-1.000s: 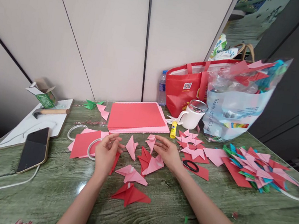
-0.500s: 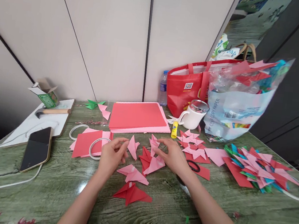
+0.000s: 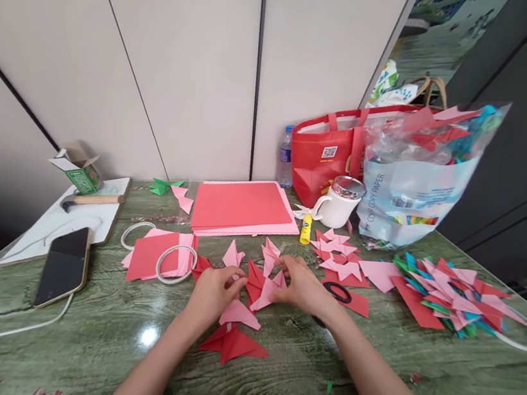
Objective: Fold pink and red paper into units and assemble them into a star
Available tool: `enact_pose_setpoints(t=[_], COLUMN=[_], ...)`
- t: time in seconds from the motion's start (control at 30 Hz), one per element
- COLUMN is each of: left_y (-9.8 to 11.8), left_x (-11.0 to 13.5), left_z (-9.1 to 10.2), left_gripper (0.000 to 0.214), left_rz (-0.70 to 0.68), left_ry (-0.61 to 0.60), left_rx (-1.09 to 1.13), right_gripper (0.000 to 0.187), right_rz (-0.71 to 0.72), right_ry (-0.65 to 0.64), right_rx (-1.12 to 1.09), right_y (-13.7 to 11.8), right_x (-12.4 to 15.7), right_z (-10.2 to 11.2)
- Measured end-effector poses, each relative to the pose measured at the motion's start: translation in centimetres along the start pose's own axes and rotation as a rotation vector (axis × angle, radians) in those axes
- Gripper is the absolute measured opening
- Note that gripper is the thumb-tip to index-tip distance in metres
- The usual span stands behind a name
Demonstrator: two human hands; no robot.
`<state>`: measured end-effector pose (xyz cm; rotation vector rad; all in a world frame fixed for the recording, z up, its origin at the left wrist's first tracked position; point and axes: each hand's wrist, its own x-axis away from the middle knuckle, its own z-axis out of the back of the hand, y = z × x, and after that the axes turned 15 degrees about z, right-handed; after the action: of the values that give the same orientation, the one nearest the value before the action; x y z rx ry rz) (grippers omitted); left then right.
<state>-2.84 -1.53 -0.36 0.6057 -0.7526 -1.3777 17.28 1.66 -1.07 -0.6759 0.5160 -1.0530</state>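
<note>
My right hand [image 3: 301, 285] has its thumb and fingers around the edge of a pink folded paper piece [image 3: 266, 296], which lies against a red folded piece [image 3: 255, 278]. My left hand [image 3: 213, 291] is bent over the table with its fingers drawn together; whatever is in them is hidden. It covers part of another pink folded piece [image 3: 241, 314]. Nearest to me lies a red folded piece with a white strip. Beyond the hands are two small pink folded pieces, and a red one shows just left of my left hand.
Paper sheets [image 3: 243, 208] lie at the back. Rolls of tape [image 3: 173, 281] rest on red and pink squares at left. A glue stick [image 3: 306, 229], a white mug [image 3: 337, 208], black scissors handles [image 3: 337, 292] and a pile of folded pieces [image 3: 454, 297] are at right. A phone [image 3: 64, 267] lies left.
My left hand has moved right and nearer to me, over the pink piece, uncovering a red one. My right hand has dropped slightly onto the pink piece, which has shifted a little.
</note>
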Motion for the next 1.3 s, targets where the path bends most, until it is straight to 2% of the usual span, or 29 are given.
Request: enact_pose_setpoints(t=[0.1, 0.23, 0.37, 0.5, 0.63, 0.73, 0.9, 0.97, 1.03, 1.13, 1.2, 1.3], left_y=[0.2, -0.1, 0.0, 0.5, 0.9, 1.0, 1.1, 1.0, 1.0, 1.3, 1.5, 1.6], left_x=[0.2, 0.1, 0.2, 0.4, 0.6, 0.7, 0.3, 0.1, -0.1, 0.2, 0.4, 0.6], left_z=[-0.3, -0.5, -0.6, -0.6, -0.5, -0.4, -0.1, -0.1, -0.2, -0.4, -0.5, -0.6], left_gripper=[0.019, 0.017, 0.017, 0.019, 0.020, 0.024, 0.022, 0.029, 0.043, 0.055, 0.054, 0.044], left_rz=[-0.029, -0.018, -0.006, 0.019, -0.006, -0.003, 0.020, 0.035, 0.092, 0.219, 0.288, 0.311], left_ry=[0.000, 0.008, -0.070, -0.134, -0.162, -0.085, 0.227, 0.266, 0.198, -0.024, -0.136, -0.192], left_rx=[-0.073, -0.049, -0.011, -0.057, -0.024, 0.089, 0.452, 0.616, 0.749, 0.864, 0.891, 0.891], right_gripper=[0.059, 0.050, 0.052, 0.050, 0.048, 0.041, 0.030, 0.030, 0.032, 0.036, 0.036, 0.037], right_rz=[-0.023, -0.074, -0.170, -0.276, -0.307, -0.305, -0.218, -0.170, -0.141, -0.116, -0.096, -0.077], right_ry=[0.077, 0.201, 0.230, 0.241, 0.277, 0.252, 0.194, 0.200, 0.221, 0.270, 0.285, 0.257], right_rx=[-0.084, -0.277, -0.559, -0.727, -0.893, -0.968, -1.116, -1.170, -1.203, -1.226, -1.232, -1.233], right_y=[0.5, 1.0, 0.8, 0.2, -0.3, -0.4, -0.5, -0.5, -0.7, -1.1, -1.5, -1.9], right_x=[-0.1, -0.2, 0.3, 0.7, 0.9, 1.1, 2.2, 2.6, 2.8, 2.7, 2.6, 2.4], right_z=[-0.2, -0.7, -1.1, -1.3, -1.2, -1.0, -0.3, 0.0, 0.1, 0.0, -0.4, -0.5])
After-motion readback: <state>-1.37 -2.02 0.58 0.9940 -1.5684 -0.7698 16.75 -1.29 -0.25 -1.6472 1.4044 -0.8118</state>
